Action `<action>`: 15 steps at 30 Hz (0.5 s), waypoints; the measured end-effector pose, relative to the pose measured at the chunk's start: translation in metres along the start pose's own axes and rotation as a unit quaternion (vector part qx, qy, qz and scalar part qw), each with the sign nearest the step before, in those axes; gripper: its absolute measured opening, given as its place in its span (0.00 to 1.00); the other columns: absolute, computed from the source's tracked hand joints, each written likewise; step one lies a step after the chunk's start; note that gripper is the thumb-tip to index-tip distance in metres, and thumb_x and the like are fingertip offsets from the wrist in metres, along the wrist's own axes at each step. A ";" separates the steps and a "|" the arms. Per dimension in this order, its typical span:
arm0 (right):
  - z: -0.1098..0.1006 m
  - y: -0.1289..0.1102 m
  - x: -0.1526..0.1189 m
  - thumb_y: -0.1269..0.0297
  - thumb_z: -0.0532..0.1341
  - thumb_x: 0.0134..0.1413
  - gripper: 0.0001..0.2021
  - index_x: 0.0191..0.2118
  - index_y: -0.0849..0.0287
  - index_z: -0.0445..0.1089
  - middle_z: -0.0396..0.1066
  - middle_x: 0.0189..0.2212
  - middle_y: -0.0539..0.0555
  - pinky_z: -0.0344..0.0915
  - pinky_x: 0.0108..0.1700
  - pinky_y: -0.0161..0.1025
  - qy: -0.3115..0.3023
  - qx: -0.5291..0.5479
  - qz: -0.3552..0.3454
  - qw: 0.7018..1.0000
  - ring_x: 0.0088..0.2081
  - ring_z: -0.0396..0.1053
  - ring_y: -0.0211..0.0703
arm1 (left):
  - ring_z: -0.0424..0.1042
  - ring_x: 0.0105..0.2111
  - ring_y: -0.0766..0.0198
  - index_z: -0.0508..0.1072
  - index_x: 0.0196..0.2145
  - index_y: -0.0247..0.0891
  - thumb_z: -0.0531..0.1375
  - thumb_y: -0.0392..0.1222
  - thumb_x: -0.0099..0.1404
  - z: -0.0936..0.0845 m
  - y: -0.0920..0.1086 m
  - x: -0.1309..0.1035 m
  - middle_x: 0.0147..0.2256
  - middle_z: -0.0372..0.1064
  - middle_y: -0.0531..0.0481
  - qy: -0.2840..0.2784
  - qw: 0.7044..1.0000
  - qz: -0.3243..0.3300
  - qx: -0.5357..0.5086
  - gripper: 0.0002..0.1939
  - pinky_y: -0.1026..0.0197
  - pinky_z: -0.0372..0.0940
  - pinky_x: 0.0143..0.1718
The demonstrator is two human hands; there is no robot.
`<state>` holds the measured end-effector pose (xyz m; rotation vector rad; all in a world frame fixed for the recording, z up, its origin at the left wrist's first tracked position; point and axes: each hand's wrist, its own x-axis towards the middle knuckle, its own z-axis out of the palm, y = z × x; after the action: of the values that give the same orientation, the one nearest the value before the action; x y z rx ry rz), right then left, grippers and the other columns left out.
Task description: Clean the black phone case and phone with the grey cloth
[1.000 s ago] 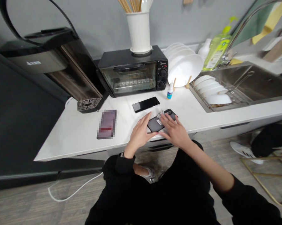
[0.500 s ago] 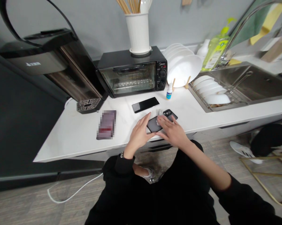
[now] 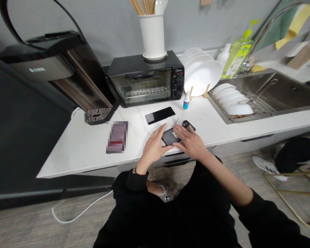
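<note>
A dark grey smartphone [image 3: 169,137] lies back side up on the white counter [image 3: 93,156], its camera lenses at the far right end. My left hand [image 3: 154,144] braces its left end, with the fingers along the far corner and the thumb along the near edge. Across the phone's back, my right hand [image 3: 189,140] presses a crumpled white tissue [image 3: 175,131] under its fingertips. Beyond my hands lies another phone [image 3: 160,115], black screen up. Behind the phones stands a small white bottle with a blue and yellow label [image 3: 186,102].
A pixelated phone-shaped item [image 3: 117,137] lies to the left, near a drinks machine [image 3: 74,75]. At the back are a toaster oven [image 3: 147,82] and upright white plates [image 3: 202,77]. The sink [image 3: 286,93] with bowls [image 3: 232,98] is right. Another person's shoe [image 3: 268,167] shows on the floor.
My right hand and the tissue have shifted slightly to the right along the phone's back. The left hand stays at the phone's end.
</note>
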<state>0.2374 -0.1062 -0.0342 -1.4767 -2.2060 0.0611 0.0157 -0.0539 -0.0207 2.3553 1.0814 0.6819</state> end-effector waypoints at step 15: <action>-0.011 0.024 0.001 0.49 0.49 0.76 0.30 0.74 0.59 0.57 0.60 0.72 0.64 0.50 0.73 0.69 0.014 -0.016 0.086 0.996 0.74 0.55 0.59 | 0.60 0.71 0.48 0.46 0.76 0.49 0.70 0.48 0.65 -0.001 0.002 0.000 0.73 0.55 0.42 0.003 1.000 -0.001 0.003 0.52 0.45 0.59 0.70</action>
<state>0.2619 -0.0981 -0.0311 -1.6718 -2.0624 0.0619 0.0162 -0.0547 -0.0194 2.3579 1.0899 0.6871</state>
